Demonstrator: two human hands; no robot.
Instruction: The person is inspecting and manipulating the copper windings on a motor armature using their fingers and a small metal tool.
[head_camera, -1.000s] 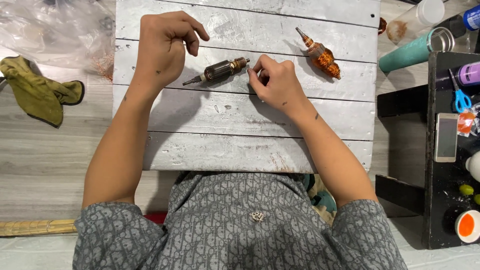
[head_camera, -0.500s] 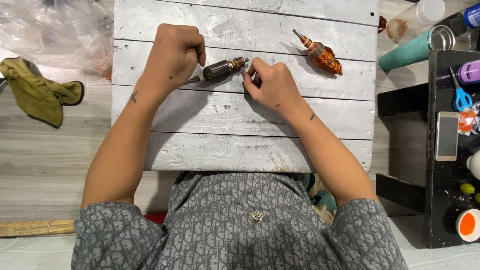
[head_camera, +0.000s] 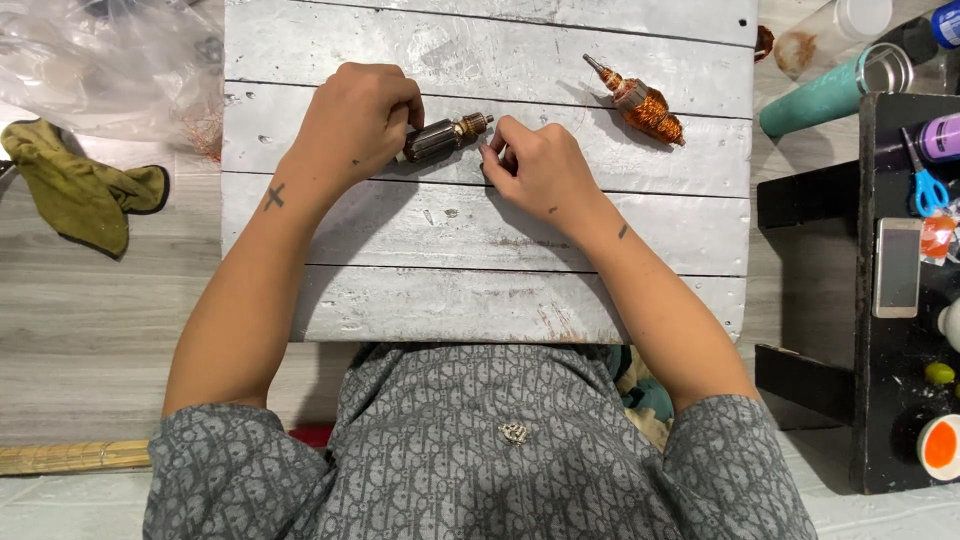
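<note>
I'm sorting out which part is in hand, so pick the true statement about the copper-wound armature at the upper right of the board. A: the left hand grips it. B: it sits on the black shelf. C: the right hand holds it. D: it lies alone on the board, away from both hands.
D: the copper-wound armature lies untouched on the white board, while both hands work the dark armature.

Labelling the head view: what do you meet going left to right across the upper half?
Olive cloth → left hand → dark motor armature → right hand → copper-wound armature → teal tube → blue scissors.
</note>
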